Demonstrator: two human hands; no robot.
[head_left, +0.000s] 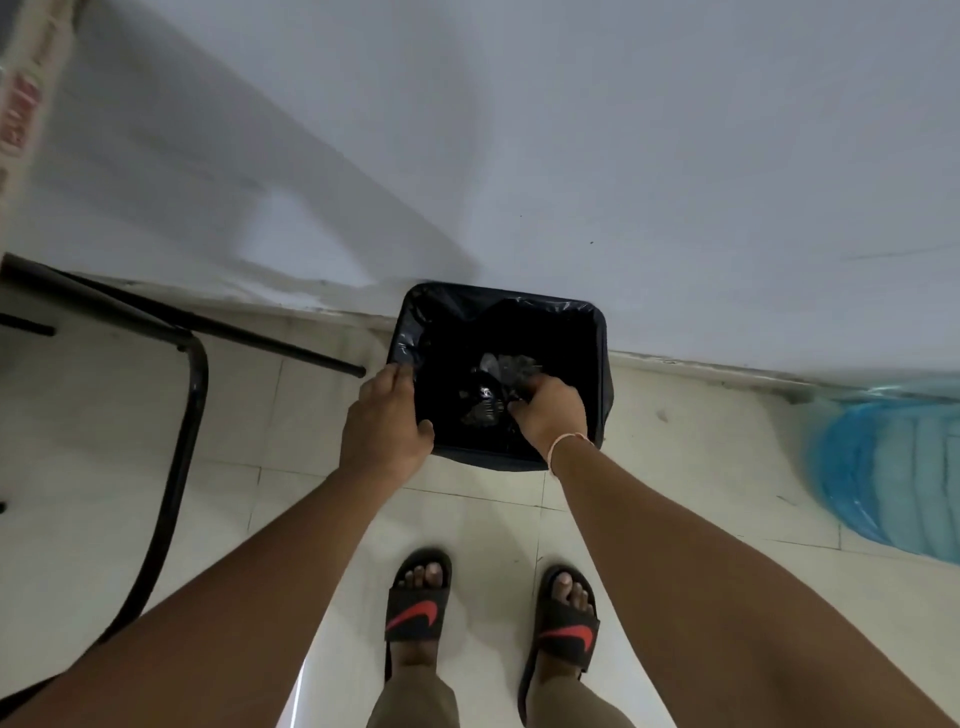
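Light: dim, cool, even; source out of view.
Shadows: broad soft diagonal band on the wall (260, 171), up and left of the left hand (384, 421).
Blacks: bin (498, 291) interior crushed, faint sheen beside the right hand (553, 410).
Glare: pale streak on the floor tiles (301, 691) below the left hand.
Blur: soft overall; blue bag (883, 467) right of the right hand smeared.
Distortion: wide-angle bowing toward the edges.

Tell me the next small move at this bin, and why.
Probably draw the black liner inward with the right-hand grip: the left-hand grip holds the rim of the bin, and the right one reaches inside above crumpled waste.
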